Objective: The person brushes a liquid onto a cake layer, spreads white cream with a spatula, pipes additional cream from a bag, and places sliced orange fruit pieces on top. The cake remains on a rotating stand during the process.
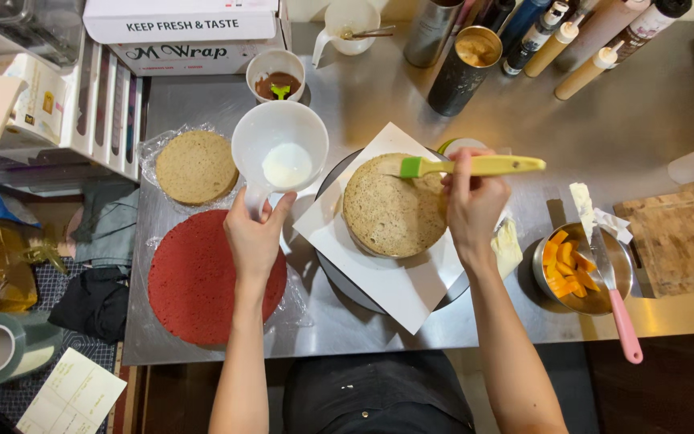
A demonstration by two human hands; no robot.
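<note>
Two hands at work; left hand (255,235) fingers closed on the handle of a white cup (279,147) of liquid; right hand (471,202) fingers closed on a brush (475,165), long axis lying left-right, bristles touching the pale cake (391,210) on the table (644,120), cup just left.

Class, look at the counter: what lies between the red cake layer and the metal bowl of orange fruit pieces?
In the head view, the tan cake on white paper atop a turntable lies between them.
</note>
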